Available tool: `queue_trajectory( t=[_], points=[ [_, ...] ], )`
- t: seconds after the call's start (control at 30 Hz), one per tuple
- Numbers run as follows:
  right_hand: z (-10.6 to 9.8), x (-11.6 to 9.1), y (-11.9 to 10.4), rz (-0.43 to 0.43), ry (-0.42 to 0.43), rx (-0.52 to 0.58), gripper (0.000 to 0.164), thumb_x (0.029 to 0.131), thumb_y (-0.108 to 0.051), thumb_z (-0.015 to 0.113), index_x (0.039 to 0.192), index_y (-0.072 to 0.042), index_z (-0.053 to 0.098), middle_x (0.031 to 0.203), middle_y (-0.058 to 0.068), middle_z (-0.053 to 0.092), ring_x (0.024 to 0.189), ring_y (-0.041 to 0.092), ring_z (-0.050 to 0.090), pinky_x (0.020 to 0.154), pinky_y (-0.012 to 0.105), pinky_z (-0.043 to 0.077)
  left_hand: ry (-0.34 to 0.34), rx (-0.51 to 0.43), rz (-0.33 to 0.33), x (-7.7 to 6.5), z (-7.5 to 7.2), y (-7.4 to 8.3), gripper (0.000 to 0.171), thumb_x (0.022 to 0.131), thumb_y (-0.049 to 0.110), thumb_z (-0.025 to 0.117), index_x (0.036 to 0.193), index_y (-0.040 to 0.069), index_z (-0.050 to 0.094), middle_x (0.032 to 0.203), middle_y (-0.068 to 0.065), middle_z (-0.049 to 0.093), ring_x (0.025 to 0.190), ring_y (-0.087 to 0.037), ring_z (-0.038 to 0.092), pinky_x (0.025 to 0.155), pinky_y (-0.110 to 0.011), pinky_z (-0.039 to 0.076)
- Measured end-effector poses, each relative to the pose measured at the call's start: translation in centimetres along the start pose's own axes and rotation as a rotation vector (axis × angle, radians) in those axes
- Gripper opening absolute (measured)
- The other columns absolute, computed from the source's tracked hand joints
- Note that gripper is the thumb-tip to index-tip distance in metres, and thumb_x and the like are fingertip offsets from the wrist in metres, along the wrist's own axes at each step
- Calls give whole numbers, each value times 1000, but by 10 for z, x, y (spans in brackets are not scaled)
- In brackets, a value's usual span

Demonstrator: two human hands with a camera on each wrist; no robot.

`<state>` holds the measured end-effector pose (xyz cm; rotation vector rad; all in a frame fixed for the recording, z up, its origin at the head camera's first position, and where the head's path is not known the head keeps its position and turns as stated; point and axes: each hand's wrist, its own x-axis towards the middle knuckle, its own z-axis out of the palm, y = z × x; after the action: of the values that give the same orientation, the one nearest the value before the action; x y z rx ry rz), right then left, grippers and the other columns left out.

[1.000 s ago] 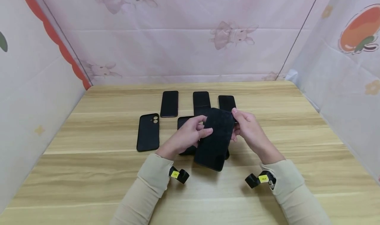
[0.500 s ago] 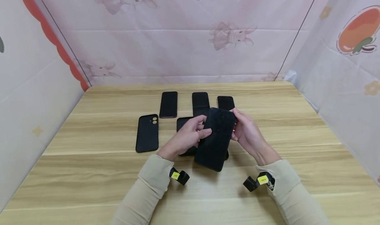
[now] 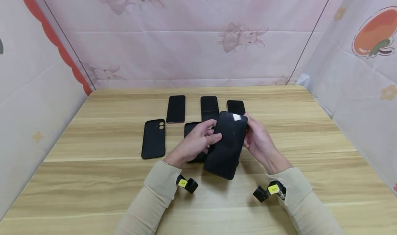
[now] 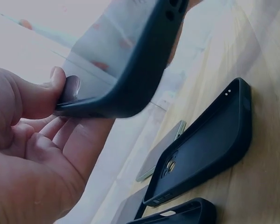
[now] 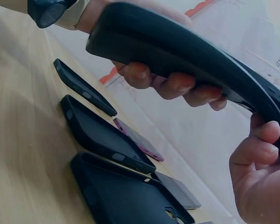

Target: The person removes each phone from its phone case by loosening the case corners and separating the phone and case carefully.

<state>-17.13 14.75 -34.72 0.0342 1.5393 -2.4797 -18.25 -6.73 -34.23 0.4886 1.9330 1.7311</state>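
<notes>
A black smartphone (image 3: 225, 149) is held above the table, screen up and tilted. A dark flexible case (image 5: 177, 37) wraps it; in the right wrist view the case bends away from the phone at one end. My left hand (image 3: 198, 140) grips the left side, thumb on the screen and fingers underneath. My right hand (image 3: 262, 140) pinches the case at the upper right corner, thumb and fingers curled at its edge. In the left wrist view the screen (image 4: 107, 56) is glossy, with the case's thick rim (image 4: 140, 74) around it.
An empty black case (image 3: 154, 138) lies to the left. Another case (image 3: 191, 129) sits partly under the left hand, and a third (image 5: 135, 191) is mostly hidden below the held phone. Three phones lie behind: left (image 3: 176, 109), middle (image 3: 209, 105) and right (image 3: 236, 106).
The held phone has tilted slightly and shifted a little right, and a bright reflection now shows near its top corner. My right hand has turned slightly, its thumb slipping behind the edge.
</notes>
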Motion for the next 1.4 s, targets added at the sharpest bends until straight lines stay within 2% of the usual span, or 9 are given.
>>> queue_trajectory(
  t=[0.13,0.37,0.53,0.63,0.73,0.83,1.0,1.13,1.4],
  points=[
    [2,1,2,47,25,-52,38,102,-52,39,98,-19,55,71,-6,57,48,8,51,43,18,38,25,-10,-17,2,0,-2,31,101,17,57,130,10,50,109,-17,69,82,-19,64,66,-36,59],
    [0,1,2,58,-182,-100,45,100,-54,38,119,-17,55,89,-3,63,66,13,56,53,23,43,102,5,-16,2,-4,-1,32,101,18,57,130,7,49,111,-20,71,83,-19,67,68,-39,61],
    [-5,0,3,53,-270,-274,32,105,-42,42,110,-11,51,89,-2,63,70,14,58,59,26,49,175,-42,-21,3,-7,0,29,101,18,59,127,6,52,110,-20,71,82,-20,71,69,-43,62],
    [-8,-1,4,48,-347,-372,27,106,-32,45,96,-7,49,81,0,59,69,16,60,63,30,55,231,-54,-30,3,-9,1,35,100,20,60,130,6,51,109,-20,71,79,-19,71,67,-41,62],
    [-9,-2,4,49,-441,-449,23,105,-22,50,94,-1,49,81,3,59,72,19,64,70,38,60,289,-67,-39,2,-10,2,42,99,24,62,135,7,48,111,-19,71,78,-19,72,66,-40,62],
    [-9,-3,4,51,-530,-511,22,103,-14,54,115,4,52,95,8,68,77,25,69,77,43,61,342,-87,-44,1,-13,4,46,98,26,63,139,9,47,113,-17,71,80,-21,73,67,-41,62],
    [-6,-4,5,47,-647,-529,50,99,-4,56,141,6,32,110,29,65,83,34,71,78,49,60,386,-90,-31,1,-16,5,50,99,26,63,142,10,45,115,-16,71,81,-22,74,67,-41,62],
    [-3,-5,6,7,-681,-520,53,97,1,57,141,6,28,107,35,60,82,32,70,75,49,60,376,-96,-20,1,-18,5,52,99,26,61,144,9,42,117,-16,70,79,-19,73,65,-38,62],
    [-2,-9,6,-72,-737,-511,53,98,1,55,142,3,26,103,19,61,78,22,65,70,40,59,244,-260,30,-3,-22,5,32,104,19,53,131,4,50,101,-16,73,76,-21,74,67,-42,61]
  ],
)
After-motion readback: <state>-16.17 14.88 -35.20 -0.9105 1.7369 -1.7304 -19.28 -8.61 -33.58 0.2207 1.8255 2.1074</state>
